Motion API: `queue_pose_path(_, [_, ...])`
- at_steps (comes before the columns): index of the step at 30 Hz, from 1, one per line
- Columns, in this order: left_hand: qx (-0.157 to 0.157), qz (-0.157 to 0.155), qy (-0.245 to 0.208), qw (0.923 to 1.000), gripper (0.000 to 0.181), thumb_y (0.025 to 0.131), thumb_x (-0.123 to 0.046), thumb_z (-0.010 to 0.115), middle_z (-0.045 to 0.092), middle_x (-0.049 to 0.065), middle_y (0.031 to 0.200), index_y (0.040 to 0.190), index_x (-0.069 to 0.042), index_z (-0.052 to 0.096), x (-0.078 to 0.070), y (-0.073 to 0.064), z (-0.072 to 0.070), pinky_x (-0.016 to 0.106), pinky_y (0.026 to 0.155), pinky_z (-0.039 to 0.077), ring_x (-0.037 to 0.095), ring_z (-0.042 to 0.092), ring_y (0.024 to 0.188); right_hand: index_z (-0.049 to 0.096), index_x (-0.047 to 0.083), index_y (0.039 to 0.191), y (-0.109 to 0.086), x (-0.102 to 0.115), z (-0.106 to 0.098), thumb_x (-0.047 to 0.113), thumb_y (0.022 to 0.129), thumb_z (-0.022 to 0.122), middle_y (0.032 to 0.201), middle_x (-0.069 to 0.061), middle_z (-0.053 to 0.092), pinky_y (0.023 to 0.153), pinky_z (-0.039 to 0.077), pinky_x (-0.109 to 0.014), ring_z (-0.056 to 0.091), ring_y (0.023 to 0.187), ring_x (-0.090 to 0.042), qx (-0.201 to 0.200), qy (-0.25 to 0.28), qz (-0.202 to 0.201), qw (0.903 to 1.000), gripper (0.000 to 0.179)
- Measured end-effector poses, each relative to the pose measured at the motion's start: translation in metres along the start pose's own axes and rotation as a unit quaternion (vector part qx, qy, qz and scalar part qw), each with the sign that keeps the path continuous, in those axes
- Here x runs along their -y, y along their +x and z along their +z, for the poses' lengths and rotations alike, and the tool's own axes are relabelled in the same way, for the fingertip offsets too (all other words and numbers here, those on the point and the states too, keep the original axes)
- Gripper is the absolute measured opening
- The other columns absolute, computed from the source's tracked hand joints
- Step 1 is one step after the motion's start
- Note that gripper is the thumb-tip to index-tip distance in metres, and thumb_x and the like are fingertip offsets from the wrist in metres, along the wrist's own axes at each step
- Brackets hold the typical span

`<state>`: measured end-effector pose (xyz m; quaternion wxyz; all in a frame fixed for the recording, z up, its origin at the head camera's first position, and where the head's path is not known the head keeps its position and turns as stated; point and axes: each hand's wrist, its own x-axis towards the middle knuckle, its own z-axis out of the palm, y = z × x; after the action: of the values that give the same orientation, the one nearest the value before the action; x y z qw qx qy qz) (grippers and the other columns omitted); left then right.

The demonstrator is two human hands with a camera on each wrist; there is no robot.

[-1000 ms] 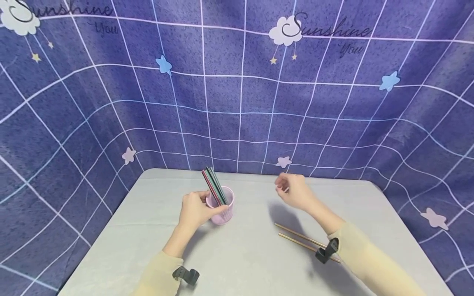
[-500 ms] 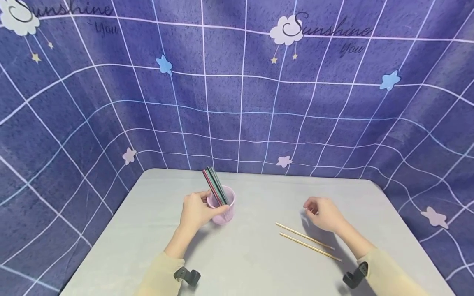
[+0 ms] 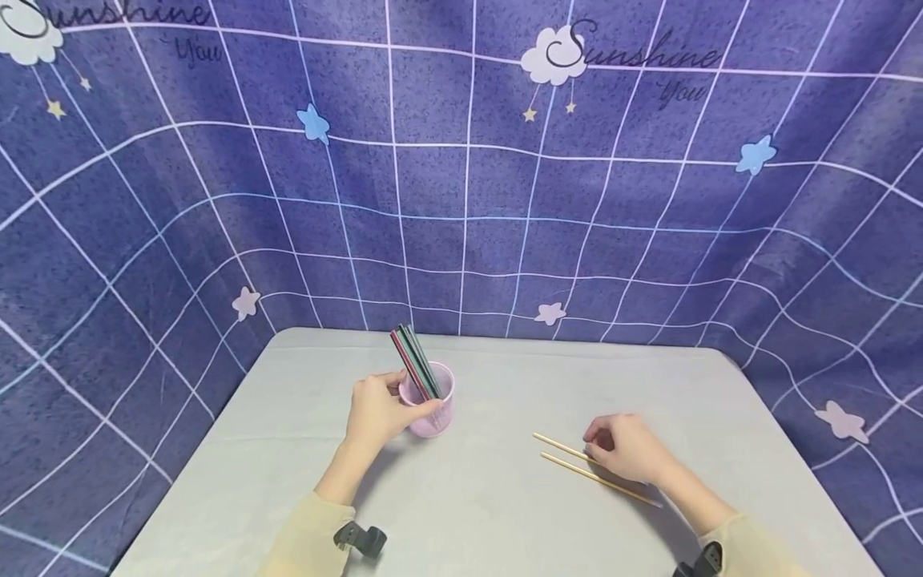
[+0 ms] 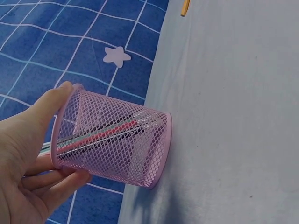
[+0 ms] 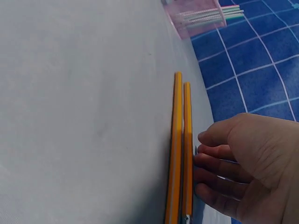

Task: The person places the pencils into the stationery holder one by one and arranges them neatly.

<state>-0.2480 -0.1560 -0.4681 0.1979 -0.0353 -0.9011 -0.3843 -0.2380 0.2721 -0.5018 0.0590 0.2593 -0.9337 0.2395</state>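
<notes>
A pink mesh pencil cup [image 3: 434, 421] stands at the left of the table, and my left hand [image 3: 380, 410] grips its rim between thumb and fingers. Several pencils [image 3: 416, 362] in red, green and black lean to the left inside it. Two yellow pencils [image 5: 175, 154] lie side by side on the right part of the table. My right hand [image 3: 624, 449] is over the farther pencil [image 3: 559, 444] and covers part of it from the head view. In the right wrist view its fingers [image 5: 219, 182] are loosely bent beside that pencil, with nothing seen between them.
A pale cloth covers the table [image 3: 476, 513]. Behind and around it hangs a blue-purple curtain [image 3: 461, 184] with a grid, stars and clouds. Each wrist wears a dark camera strap, such as the left one [image 3: 360, 538].
My right hand has swung right, away from the middle, and come down beside the two yellow pencils. The left hand and the pencil cup have stayed in place.
</notes>
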Motion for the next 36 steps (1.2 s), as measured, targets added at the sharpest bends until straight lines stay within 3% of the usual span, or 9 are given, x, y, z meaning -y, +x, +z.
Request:
queue_pose_path(8, [0.009, 0.001, -0.008, 0.9999, 0.047, 0.066, -0.046, 0.101, 0.083, 0.004, 0.083, 0.091, -0.012, 0.082, -0.001, -0.004, 0.002, 0.029, 0.066, 0.061, 0.016, 0.078, 0.074, 0.078, 0.021, 0.088, -0.006, 0.007, 0.003, 0.015, 0.087, 0.082, 0.082, 0.015, 0.073, 0.073, 0.058, -0.028, 0.064, 0.076, 0.0, 0.017, -0.033, -0.001, 0.9993, 0.007])
queue_pose_path(17, [0.013, -0.005, -0.019, 0.9997, 0.049, 0.065, -0.047, 0.101, 0.083, 0.006, 0.084, 0.094, -0.011, 0.083, -0.002, -0.008, 0.006, 0.029, 0.067, 0.063, 0.017, 0.08, 0.075, 0.076, 0.019, 0.087, -0.009, 0.012, -0.003, 0.012, 0.086, 0.083, 0.075, 0.018, 0.068, 0.067, 0.055, -0.021, 0.057, 0.069, 0.007, 0.061, -0.001, -0.003, 0.9981, 0.01])
queue_pose_path(23, [0.009, -0.003, -0.023, 0.9997, 0.05, 0.066, -0.047, 0.101, 0.084, 0.005, 0.086, 0.096, -0.011, 0.083, -0.001, -0.005, 0.007, 0.032, 0.069, 0.065, 0.018, 0.08, 0.076, 0.073, 0.018, 0.086, -0.005, 0.019, -0.004, 0.007, 0.083, 0.083, 0.074, 0.017, 0.068, 0.066, 0.055, -0.021, 0.057, 0.069, 0.006, 0.084, -0.001, -0.027, 0.9961, 0.015])
queue_pose_path(31, [0.006, 0.006, -0.02, 0.9998, 0.053, 0.066, -0.049, 0.101, 0.084, 0.004, 0.087, 0.1, -0.012, 0.084, 0.001, 0.001, 0.004, 0.033, 0.069, 0.065, 0.019, 0.081, 0.078, 0.074, 0.015, 0.087, 0.008, 0.014, -0.006, 0.004, 0.084, 0.081, 0.073, 0.015, 0.067, 0.065, 0.054, -0.019, 0.057, 0.068, 0.007, 0.077, 0.021, -0.042, 0.996, 0.014])
queue_pose_path(36, [-0.001, 0.006, -0.011, 0.9999, 0.05, 0.065, -0.049, 0.101, 0.083, 0.002, 0.082, 0.092, -0.012, 0.083, 0.002, 0.002, 0.0, 0.03, 0.066, 0.062, 0.018, 0.08, 0.074, 0.075, 0.014, 0.088, 0.021, 0.011, -0.011, 0.002, 0.084, 0.078, 0.073, 0.014, 0.068, 0.064, 0.056, -0.018, 0.057, 0.068, 0.008, 0.068, 0.026, -0.038, 0.9966, 0.013])
